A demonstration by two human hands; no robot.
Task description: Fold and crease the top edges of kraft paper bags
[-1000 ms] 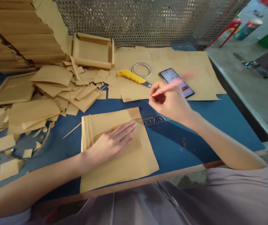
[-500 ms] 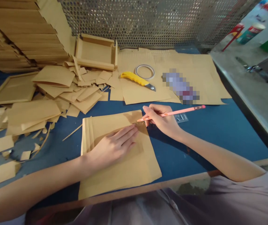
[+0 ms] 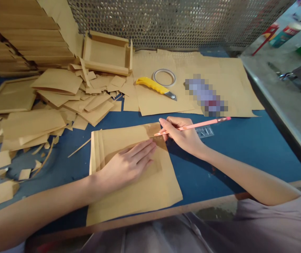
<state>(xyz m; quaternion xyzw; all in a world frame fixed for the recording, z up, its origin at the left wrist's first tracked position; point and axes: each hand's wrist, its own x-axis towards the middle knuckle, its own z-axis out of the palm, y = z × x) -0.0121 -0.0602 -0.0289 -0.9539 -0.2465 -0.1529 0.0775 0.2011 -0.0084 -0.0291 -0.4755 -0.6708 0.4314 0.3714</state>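
Brown box (image 3: 105, 52) lies open beyond the pencil (image 3: 201, 123).

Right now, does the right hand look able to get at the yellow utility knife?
Probably, but not with free fingers: the yellow utility knife lies uncovered on brown paper just beyond the right hand, whose fingers grip a pink pencil.

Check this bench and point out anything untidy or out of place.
Paper scraps lie strewn in a ragged, overlapping spread at the left of the blue table, which looks messy. A pixelated patch covers part of the brown sheets, so I cannot judge that spot.
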